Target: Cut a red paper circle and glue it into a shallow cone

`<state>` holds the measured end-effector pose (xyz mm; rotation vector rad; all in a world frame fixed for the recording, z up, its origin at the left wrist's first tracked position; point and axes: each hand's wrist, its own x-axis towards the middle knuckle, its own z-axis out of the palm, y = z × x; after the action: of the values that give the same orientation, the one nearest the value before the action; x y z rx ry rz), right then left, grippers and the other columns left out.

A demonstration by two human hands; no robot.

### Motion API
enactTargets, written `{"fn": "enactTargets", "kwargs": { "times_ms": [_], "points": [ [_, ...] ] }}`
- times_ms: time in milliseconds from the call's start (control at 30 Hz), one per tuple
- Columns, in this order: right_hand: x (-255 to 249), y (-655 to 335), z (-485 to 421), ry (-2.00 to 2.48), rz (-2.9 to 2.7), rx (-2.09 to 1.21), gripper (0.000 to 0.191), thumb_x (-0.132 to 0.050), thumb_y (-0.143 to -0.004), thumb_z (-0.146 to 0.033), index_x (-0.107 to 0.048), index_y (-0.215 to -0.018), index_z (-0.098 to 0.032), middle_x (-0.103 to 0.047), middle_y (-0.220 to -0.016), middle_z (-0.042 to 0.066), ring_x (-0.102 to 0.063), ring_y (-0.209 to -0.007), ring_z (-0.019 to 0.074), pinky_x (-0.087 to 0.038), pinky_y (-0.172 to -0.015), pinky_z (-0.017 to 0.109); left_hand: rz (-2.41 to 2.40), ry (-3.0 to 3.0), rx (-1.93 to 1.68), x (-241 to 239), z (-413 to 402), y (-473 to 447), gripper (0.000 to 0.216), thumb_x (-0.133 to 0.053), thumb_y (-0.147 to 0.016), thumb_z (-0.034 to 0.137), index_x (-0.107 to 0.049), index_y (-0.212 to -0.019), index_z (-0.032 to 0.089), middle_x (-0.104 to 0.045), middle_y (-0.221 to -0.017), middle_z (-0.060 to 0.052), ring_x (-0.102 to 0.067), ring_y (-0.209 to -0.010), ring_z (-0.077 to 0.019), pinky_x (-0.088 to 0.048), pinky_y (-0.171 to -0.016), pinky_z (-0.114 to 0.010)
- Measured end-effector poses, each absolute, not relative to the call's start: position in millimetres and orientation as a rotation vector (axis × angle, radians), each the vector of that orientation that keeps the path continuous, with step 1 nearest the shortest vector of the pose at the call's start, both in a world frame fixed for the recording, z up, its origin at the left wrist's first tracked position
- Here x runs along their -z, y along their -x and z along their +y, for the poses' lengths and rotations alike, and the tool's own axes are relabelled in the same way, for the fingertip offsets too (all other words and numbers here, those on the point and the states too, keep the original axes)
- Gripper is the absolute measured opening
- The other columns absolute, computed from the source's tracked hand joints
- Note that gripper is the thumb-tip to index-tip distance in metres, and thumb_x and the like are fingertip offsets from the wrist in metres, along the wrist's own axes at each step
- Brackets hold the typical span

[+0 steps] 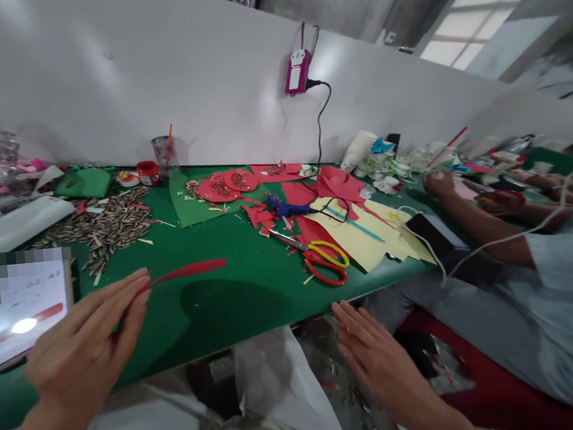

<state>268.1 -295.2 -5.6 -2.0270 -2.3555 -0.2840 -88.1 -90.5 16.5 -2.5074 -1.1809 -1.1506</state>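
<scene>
My left hand (93, 332) pinches the edge of a thin red paper piece (193, 269) between thumb and fingers. Seen almost edge-on, the piece hovers over the green tabletop (225, 317) and casts a shadow. At the table's front edge, my right hand (371, 348) is empty, its fingers stretched out. Scissors (314, 253) with one yellow and one red handle lie beyond my right hand. Behind them is a blue glue gun (288, 207) with red paper scraps around it. Red paper rounds (218, 187) bearing sunflower seeds rest on a green sheet (190, 212).
Sunflower seeds (116, 220) are heaped at the left, behind a lit phone (31, 304). A cup (165, 155) stands by the wall. Yellow paper (368, 234) and a blue stick (355, 224) lie right of centre. A cable hangs from a purple power strip (298, 72). A co-worker (547, 272) sits at the right.
</scene>
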Motion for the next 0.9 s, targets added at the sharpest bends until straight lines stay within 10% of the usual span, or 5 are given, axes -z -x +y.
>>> {"fn": "enactTargets", "kwargs": {
  "times_ms": [133,333,533,900],
  "points": [
    [-12.1,-272.5,-289.9,2.025,-2.215,0.424,0.028,-0.041,-0.088,-0.023,-0.067,-0.097,-0.017,-0.067,-0.104,0.011,-0.059,-0.100,0.0242,-0.044,-0.090,0.045,-1.057,2.269,1.095,-42.7,-72.2,76.9,0.031,-0.052,-0.086,0.022,-0.055,-0.117,0.022,-0.064,-0.112,0.007,-0.064,-0.092,-0.0124,-0.049,-0.076,-0.023],
    [-27.8,-239.8,-172.2,1.998,-2.312,0.339,0.037,-0.039,-0.088,-0.022,-0.053,-0.121,-0.013,-0.050,-0.129,0.013,-0.043,-0.119,0.0261,-0.035,-0.098,0.041,-0.833,2.138,1.203,-63.5,-55.4,59.5,0.029,-0.056,-0.082,0.016,-0.059,-0.110,0.017,-0.066,-0.109,0.002,-0.062,-0.095,-0.0119,-0.049,-0.084,-0.025],
    [-27.2,-285.2,-144.1,2.287,-2.217,0.272,0.030,-0.042,-0.076,-0.007,-0.059,-0.101,-0.007,-0.063,-0.091,0.017,-0.059,-0.085,0.0275,-0.045,-0.074,0.037,-0.676,2.433,0.843,-10.6,-75.5,66.0,0.029,-0.049,-0.084,0.014,-0.060,-0.110,0.022,-0.065,-0.111,-0.002,-0.063,-0.097,-0.0168,-0.047,-0.087,-0.029],
    [-13.9,-331.4,-165.5,2.139,-2.225,0.076,0.065,-0.042,-0.059,-0.007,-0.046,-0.124,-0.007,-0.059,-0.109,0.015,-0.055,-0.101,0.0240,-0.045,-0.087,0.035,-0.853,2.658,0.591,60.2,-83.1,90.2,0.047,-0.048,-0.084,0.046,-0.048,-0.127,0.027,-0.054,-0.128,-0.002,-0.056,-0.110,-0.0207,-0.048,-0.087,-0.030]
  ]
}}
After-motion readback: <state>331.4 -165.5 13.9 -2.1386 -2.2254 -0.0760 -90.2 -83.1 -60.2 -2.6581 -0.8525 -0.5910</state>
